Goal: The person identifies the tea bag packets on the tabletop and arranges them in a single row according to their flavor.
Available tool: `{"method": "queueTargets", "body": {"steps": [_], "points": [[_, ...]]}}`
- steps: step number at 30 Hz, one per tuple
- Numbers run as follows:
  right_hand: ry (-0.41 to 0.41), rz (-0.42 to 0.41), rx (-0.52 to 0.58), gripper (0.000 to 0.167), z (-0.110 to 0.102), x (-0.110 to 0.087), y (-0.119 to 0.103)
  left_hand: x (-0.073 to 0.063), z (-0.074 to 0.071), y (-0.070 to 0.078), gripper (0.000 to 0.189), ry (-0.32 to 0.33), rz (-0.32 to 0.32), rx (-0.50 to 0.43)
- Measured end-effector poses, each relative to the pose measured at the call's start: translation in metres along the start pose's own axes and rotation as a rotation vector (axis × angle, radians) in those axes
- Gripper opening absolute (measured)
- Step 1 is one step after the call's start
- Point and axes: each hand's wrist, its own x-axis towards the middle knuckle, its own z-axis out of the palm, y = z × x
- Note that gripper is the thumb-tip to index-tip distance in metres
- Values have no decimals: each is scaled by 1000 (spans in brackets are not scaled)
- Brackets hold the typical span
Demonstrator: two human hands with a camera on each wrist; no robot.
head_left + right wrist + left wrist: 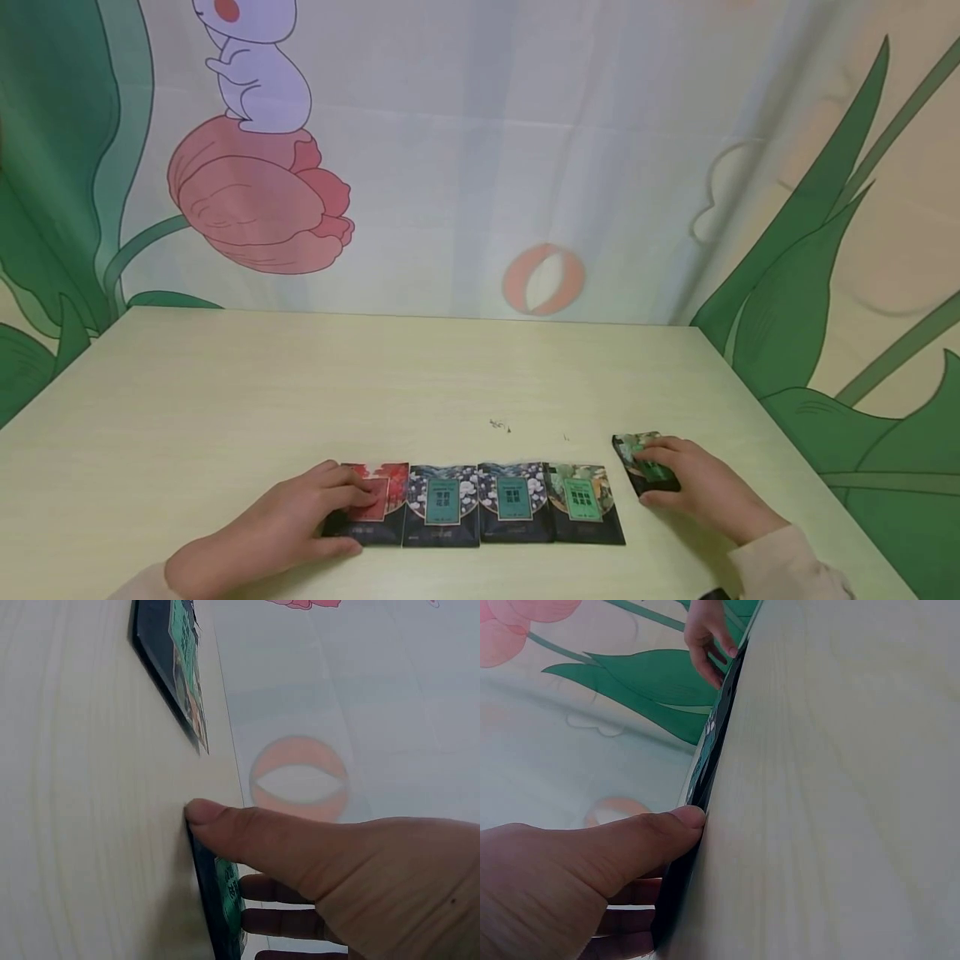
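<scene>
In the head view a row of flat sachets lies on the table. At the row's left end is a red sachet (382,500); my left hand (288,521) holds it, thumb at the near edge and fingers over its left part. Two dark blue floral sachets, the left one (442,508) and the right one (513,504), come after it. A green-labelled sachet (583,504) ends the row. Apart from it, to the right, a second green sachet (647,467) sits at an angle, gripped between thumb and fingers of my right hand (701,483). The right wrist view shows that thumb (247,832) on its edge.
The pale wooden table (300,383) runs back to a curtain (420,183) printed with a flower, leaves and a white animal. Small dark marks (500,426) show on the tabletop behind the row. The table's right edge slopes past my right hand.
</scene>
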Motion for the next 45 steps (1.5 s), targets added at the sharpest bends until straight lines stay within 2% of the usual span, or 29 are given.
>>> {"method": "queueTargets", "body": {"steps": [18,45], "points": [[3,-18,-30,58,-1,2,-4,0,0,0,50,-3,-5,2],[-37,11,-38,50,-3,-3,-21,0,0,-1,50,-5,-1,3]]}}
